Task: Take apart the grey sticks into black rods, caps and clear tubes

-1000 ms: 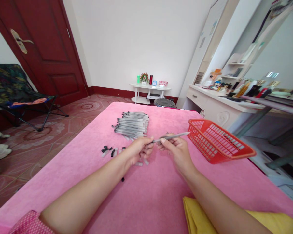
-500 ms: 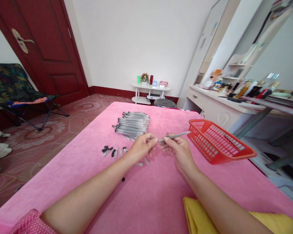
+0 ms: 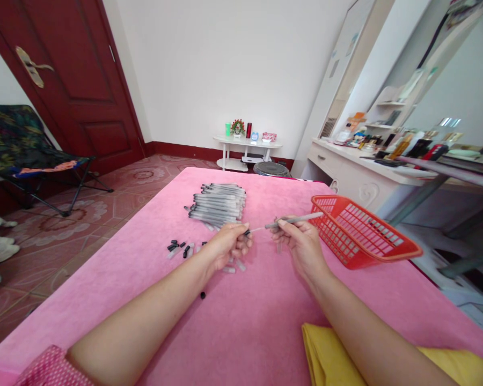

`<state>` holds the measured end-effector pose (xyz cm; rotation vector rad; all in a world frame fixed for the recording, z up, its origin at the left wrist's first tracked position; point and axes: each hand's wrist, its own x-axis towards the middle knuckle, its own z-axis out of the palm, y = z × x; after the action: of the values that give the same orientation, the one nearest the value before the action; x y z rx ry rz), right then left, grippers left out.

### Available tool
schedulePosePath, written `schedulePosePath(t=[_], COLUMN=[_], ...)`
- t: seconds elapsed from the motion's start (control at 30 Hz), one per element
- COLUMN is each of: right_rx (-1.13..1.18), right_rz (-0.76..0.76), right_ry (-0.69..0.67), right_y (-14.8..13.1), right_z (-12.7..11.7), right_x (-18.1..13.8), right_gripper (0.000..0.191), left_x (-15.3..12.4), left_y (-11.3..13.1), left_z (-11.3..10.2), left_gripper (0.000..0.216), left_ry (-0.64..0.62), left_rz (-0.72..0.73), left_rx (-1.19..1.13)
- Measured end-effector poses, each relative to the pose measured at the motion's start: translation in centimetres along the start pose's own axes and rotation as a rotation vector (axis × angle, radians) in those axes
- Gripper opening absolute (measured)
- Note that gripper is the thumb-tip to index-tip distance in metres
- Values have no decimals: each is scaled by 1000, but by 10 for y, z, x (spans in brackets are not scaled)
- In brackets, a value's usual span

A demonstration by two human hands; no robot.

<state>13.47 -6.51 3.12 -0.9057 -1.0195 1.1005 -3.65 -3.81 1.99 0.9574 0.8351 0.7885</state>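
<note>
My left hand [image 3: 230,241] pinches a pen refill [image 3: 258,229], a thin pale tube with a dark end at my fingertips. The tube points right, towards the mouth of a grey translucent pen barrel [image 3: 313,216]. My right hand [image 3: 301,240] is closed round that barrel, which lies nearly level, its far end reaching towards the red basket. A small clear piece hangs below my right fingers, too blurred to name. Behind my left hand lies a pile of grey pens [image 3: 219,203] with dark ends. Loose black and clear pen caps [image 3: 186,251] are scattered left of my left hand.
A red plastic basket [image 3: 370,258] stands on the pink-covered table [image 3: 241,332] at the right. Folded yellow cloth [image 3: 326,354] lies under my right forearm. One small black piece [image 3: 203,295] sits near my left forearm. A folding chair [image 3: 36,145] stands beyond the left side.
My hands have moved apart, the left one slightly left and the right one slightly right. The thin refill now shows between them, and the barrel has shifted right.
</note>
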Motion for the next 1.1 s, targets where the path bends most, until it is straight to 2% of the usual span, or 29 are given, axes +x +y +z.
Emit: schedulePosePath(t=[0.13,0.27,0.33,0.47,0.53,0.63,0.7,0.8,0.9,1.0,1.1], right_rx=[-34,-111,-95,106,170,122,15,-211,-428,-500,-385], right_rz=[-41,-36,-91,-234,-335,-424,-303,-82,-108,-133,-107], right_ry=[32,83,152,299,374,462,395,153,-26,-61,42], right_y=[-2,-9,-16,-37,-45,-48,-41,-25,-12,-11,-19], right_z=[-2,-4,-7,-25,-36,-42,-36,-14,8,16,6], right_x=[1,3,7,21,28,30,24,10,-4,-10,-4], right_gripper=[17,16,13,10,6,3,6,15,20,24,24], left_x=[-1,-8,-11,-14,-13,-10,-8,-9,-12,-16,-17], left_y=[0,1,2,4,5,6,7,7,4,1,1], left_z=[-2,-2,-3,-5,-7,-8,-6,-1,5,10,11], left_gripper=[39,40,37,31,29,26,26,28,31,37,39], left_ry=[-52,-211,-310,-464,-457,-299,-202,-207,-267,-308,-343], left_rz=[37,67,25,-82,-104,-82,-29,17,25,24,-2], left_rx=[72,186,234,250,207,83,11,9,60,143,252])
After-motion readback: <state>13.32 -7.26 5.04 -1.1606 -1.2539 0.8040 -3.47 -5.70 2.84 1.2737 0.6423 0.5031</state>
